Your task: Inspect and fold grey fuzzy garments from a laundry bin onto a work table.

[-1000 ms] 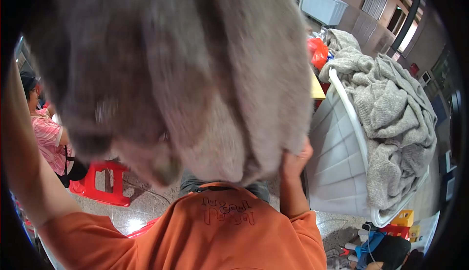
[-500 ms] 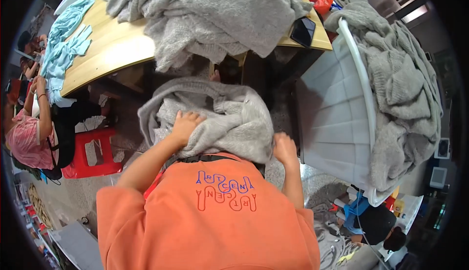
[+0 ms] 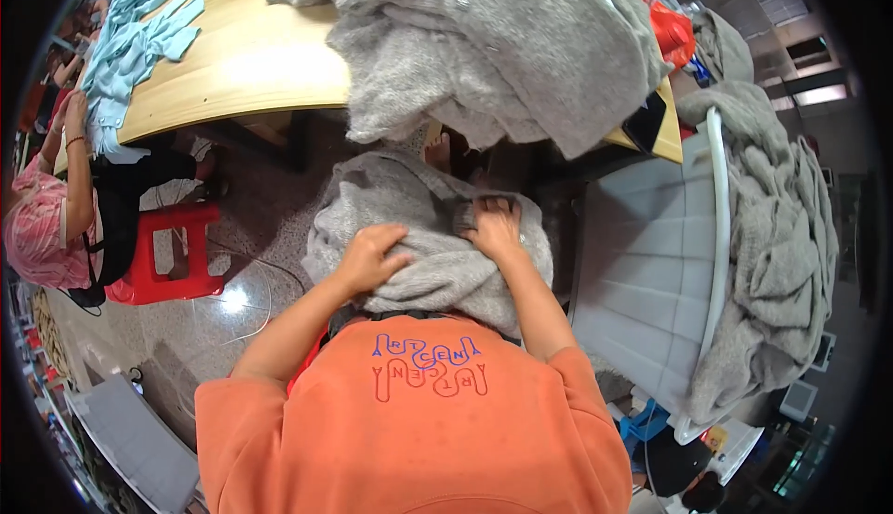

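Observation:
A grey fuzzy knit garment (image 3: pixel 423 267) lies bunched in a heap across my lap. My left hand (image 3: pixel 374 255) rests on its near left part, thumb apart from the fingers. Farther to the right, my right hand (image 3: pixel 496 227) lies on the same knit with fingers spread, beside a narrow rolled or ribbed fold. Both hands touch the cloth from above; their fingertips press into it and are partly hidden. The garment's lower edge meets my orange shirt (image 3: pixel 419 421).
Ahead, a wooden table (image 3: pixel 233 67) bears a large grey knit pile (image 3: pixel 502 49), pale blue cloth (image 3: pixel 139 40) and a dark phone (image 3: pixel 644 123). A white bin (image 3: pixel 651 272) heaped with grey knits (image 3: pixel 777 244) stands right. A person (image 3: pixel 56 226) sits left near a red stool (image 3: pixel 177 249).
My right hand has moved from the garment's right edge up onto its top. My left hand has shifted slightly on the cloth. The garment's raised far rim has folded down flatter.

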Demonstrator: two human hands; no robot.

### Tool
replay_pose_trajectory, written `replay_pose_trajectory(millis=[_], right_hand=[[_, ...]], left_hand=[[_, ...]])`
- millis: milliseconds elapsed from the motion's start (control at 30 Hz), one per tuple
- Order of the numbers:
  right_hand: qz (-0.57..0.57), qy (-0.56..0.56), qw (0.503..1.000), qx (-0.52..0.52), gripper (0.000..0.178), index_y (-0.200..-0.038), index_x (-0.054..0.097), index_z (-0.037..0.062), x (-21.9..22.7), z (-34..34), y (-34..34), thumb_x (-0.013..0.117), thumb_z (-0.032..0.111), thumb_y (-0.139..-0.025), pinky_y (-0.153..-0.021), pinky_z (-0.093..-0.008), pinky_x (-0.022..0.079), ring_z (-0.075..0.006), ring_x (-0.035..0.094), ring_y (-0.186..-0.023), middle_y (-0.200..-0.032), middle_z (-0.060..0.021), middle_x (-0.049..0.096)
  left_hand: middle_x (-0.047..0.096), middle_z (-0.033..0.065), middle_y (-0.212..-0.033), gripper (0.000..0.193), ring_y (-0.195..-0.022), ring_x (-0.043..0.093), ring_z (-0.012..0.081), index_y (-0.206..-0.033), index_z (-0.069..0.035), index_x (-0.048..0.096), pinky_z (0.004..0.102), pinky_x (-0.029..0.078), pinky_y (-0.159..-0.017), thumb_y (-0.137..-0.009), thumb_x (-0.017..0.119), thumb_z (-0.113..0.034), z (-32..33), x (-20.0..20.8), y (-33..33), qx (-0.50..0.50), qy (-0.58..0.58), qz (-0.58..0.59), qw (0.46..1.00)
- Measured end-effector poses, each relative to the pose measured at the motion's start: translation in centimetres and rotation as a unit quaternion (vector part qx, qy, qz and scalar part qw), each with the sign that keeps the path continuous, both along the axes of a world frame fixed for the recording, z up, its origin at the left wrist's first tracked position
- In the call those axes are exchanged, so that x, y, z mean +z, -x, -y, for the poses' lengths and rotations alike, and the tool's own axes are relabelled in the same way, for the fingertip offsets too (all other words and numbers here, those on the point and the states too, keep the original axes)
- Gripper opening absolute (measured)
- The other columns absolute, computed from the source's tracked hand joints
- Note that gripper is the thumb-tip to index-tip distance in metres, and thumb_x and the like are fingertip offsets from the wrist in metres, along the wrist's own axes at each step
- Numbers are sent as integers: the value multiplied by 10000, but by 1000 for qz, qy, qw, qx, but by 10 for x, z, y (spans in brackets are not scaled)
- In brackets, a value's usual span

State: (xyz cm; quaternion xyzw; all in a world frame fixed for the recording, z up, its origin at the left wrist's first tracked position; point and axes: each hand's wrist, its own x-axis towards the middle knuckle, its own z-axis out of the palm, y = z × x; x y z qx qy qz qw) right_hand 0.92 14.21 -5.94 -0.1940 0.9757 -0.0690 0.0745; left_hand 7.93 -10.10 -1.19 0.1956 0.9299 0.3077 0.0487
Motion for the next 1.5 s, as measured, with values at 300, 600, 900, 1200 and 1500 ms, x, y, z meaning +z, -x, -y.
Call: replay_pose_trajectory(millis=[300,600,900,1200,1500], right_hand=[[223,398,887,-63,434,-876,573,-36,111,-37,-47,725,193,-539,-582,-262,438,-117,554,-637,-735,-89,579],[219,815,480,239,189,-537,504,-20,214,-66,-53,521,48,-712,-371,-327,310,-185,375,-334,-431,-102,423],[146,570,787,-188,424,-1031,495,-12,161,-29,-53,581,32,-618,-693,-259,410,-126,502,-770,-915,-87,541],[445,506,724,148,187,-898,577,-5,127,20,-28,585,32,-715,-650,-237,423,-92,519,-725,-824,-69,600],[411,530,741,13,99,-775,573,21,111,30,-52,554,119,-771,-571,-234,402,-59,483,-624,-658,-36,559]], left_hand=[[575,202,-1003,429,-941,557,308,-999,12,574,325,419,-821,-735,605,-325,136,-150,85,470,-159,213,842],[618,162,-911,358,-864,587,279,-905,4,603,354,439,-787,-702,636,-289,132,-269,86,405,-53,166,897],[557,-36,-640,140,-586,461,19,-792,16,611,200,385,-500,-782,560,-114,38,72,44,89,-459,251,847],[482,127,-551,244,-494,472,212,-661,4,539,291,369,-479,-687,673,-197,-7,105,16,-212,-147,345,902],[533,61,-670,426,-573,533,134,-953,6,487,265,432,-507,-589,698,-58,-31,38,17,83,-128,238,959]])
